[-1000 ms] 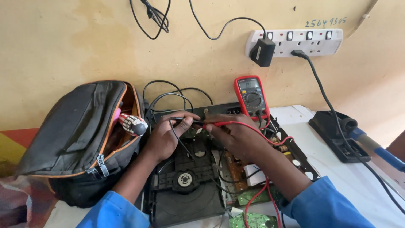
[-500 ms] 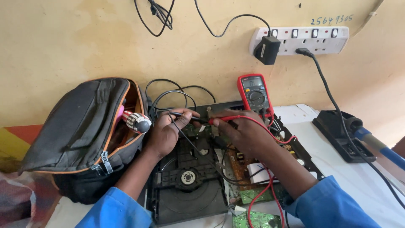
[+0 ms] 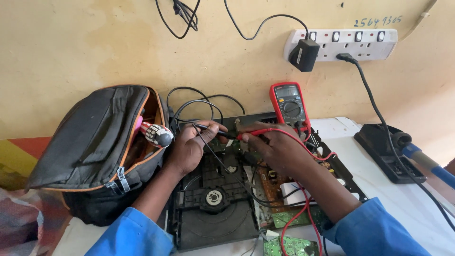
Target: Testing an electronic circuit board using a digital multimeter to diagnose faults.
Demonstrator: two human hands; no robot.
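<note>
Disc player (image 3: 213,208), opened and with its cover off, lies on the white table (image 3: 412,208) in front of us, between a black tool bag (image 3: 95,147) on the left and a soldering-iron stand (image 3: 386,151) on the right.

Head view: we find the drive tray and the brown circuit board (image 3: 277,182) exposed, so we judge the opening-up complete and testing in hand. Our left hand (image 3: 189,147) has its fingers closed around a black probe (image 3: 215,130); our right hand (image 3: 275,144) grips a red probe (image 3: 251,134). Both tips meet at the rear of the chassis, though the exact contact point is hidden by the fingers. Red and black leads run to a red multimeter (image 3: 289,102) propped against the wall; its display is too small to read. A screwdriver (image 3: 156,134) with a checkered handle sticks out of the bag. We judge measuring under way, with any repair and the reassembly still outstanding, since the cover is nowhere visible.
</note>
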